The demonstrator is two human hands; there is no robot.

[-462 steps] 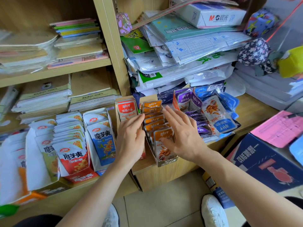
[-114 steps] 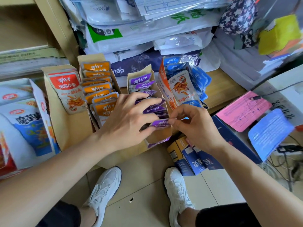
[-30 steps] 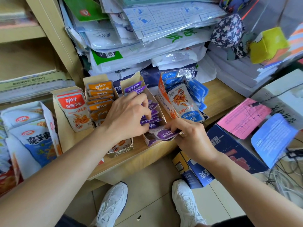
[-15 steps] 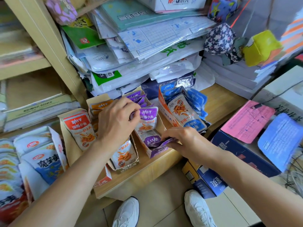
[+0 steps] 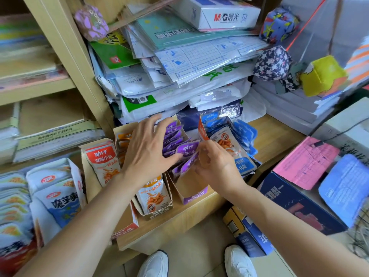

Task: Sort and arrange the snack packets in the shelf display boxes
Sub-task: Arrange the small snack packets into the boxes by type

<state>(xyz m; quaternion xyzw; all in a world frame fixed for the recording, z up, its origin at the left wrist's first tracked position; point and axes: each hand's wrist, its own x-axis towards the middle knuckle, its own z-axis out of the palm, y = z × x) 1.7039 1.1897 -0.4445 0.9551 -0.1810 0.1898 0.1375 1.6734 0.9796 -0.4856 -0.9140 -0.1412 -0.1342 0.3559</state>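
A cardboard display box on the wooden shelf holds a row of purple snack packets standing on edge. My left hand lies over the row with fingers spread, its fingertips on the back packets and its thumb against the front ones. My right hand pinches the right edge of the front purple packet, which stands tilted at the front of the row. The front part of the box is bare cardboard. To the left stand an orange packet box and a red packet. Blue packets lie heaped to the right.
Larger white and blue snack bags fill boxes at the far left. Stacked plastic-wrapped stationery towers behind the boxes. A dark blue carton with pink and blue papers sits at the right. My white shoes stand on the tiled floor below.
My left hand has opened and spread across the purple row. The front purple packet, lying low in the box before, now stands up in my right hand's pinch.
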